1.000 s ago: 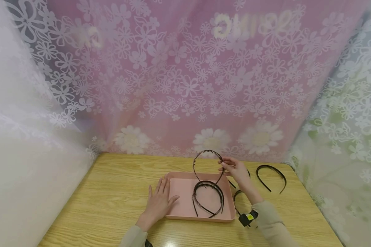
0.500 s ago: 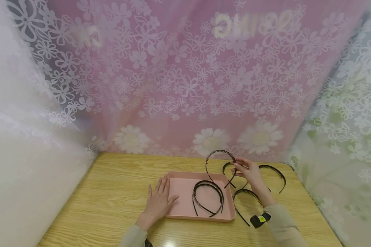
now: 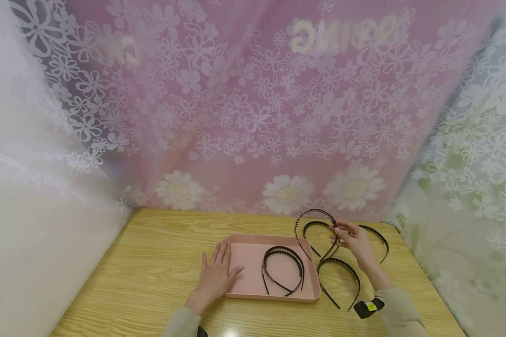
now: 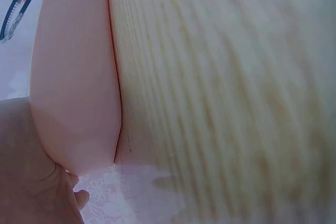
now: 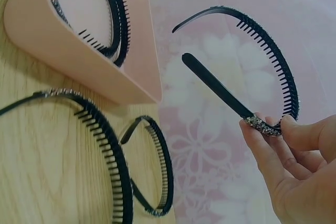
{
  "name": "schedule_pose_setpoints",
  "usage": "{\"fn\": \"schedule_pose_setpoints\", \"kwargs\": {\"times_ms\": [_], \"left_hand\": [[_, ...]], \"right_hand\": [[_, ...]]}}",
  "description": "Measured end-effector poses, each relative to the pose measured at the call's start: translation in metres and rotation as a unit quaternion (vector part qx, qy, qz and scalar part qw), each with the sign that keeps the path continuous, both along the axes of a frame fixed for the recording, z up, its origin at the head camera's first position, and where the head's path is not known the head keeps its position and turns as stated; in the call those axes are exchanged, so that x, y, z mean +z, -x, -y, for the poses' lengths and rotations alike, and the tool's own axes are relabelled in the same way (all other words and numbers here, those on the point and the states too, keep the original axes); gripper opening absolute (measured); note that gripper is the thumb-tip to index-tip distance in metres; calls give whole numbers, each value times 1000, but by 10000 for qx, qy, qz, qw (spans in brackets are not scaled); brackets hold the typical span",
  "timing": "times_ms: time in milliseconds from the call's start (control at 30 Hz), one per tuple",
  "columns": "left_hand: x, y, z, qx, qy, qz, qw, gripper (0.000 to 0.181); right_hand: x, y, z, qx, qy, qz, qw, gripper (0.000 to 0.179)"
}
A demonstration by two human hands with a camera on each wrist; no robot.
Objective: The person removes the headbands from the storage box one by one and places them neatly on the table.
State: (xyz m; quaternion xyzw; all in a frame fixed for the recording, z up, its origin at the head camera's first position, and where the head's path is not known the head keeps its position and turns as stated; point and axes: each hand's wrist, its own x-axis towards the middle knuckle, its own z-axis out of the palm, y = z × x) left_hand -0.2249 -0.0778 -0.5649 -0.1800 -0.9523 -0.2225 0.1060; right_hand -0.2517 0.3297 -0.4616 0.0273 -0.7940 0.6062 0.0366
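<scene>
My right hand (image 3: 358, 241) pinches a black toothed headband (image 5: 215, 85) by a glittery stretch of its side, between thumb and fingertips. The headband is raised upright, its ends down, and overlaps the tray's right back corner in the head view. Flat against the left side of the pink tray (image 3: 244, 262) lies my left hand (image 3: 216, 274), fingers straight and thumb over the rim. Inside the tray two similar headbands (image 3: 283, 248) lie overlapped at the right. Several more are on the table beside it: one in front (image 3: 341, 262), one behind (image 3: 317, 223), another far right (image 3: 378, 233), partly hidden by my hand.
The wooden table (image 3: 164, 262) runs back to a pink flowered curtain (image 3: 244, 140). Pale flowered cloth (image 3: 485, 187) hangs along the right side, and a white sheet (image 3: 46, 224) along the left.
My right hand has carried the headband rightward, from over the tray to its right back corner and the headbands beyond. My left hand stays at the tray's left side.
</scene>
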Motion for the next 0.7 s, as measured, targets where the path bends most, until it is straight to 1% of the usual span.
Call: {"fn": "schedule_pose_setpoints", "kwargs": {"times_ms": [233, 333, 433, 600, 700], "left_hand": [[8, -2, -2, 101, 178, 256, 9995, 80], [10, -3, -2, 102, 205, 285, 9993, 80], [10, -3, -2, 86, 182, 261, 9995, 80], [9, -2, -2, 66, 140, 228, 9996, 81], [4, -1, -1, 80, 82, 128, 9999, 80]], "right_hand": [[-2, -9, -15, -232, -98, 87, 9996, 53], [-4, -13, -21, -256, -57, 85, 9996, 51], [-5, -17, -27, -303, -39, 48, 9995, 51], [-7, -23, -36, -527, -214, 27, 9984, 53], [-10, -24, -42, -539, -205, 50, 9983, 54]]}}
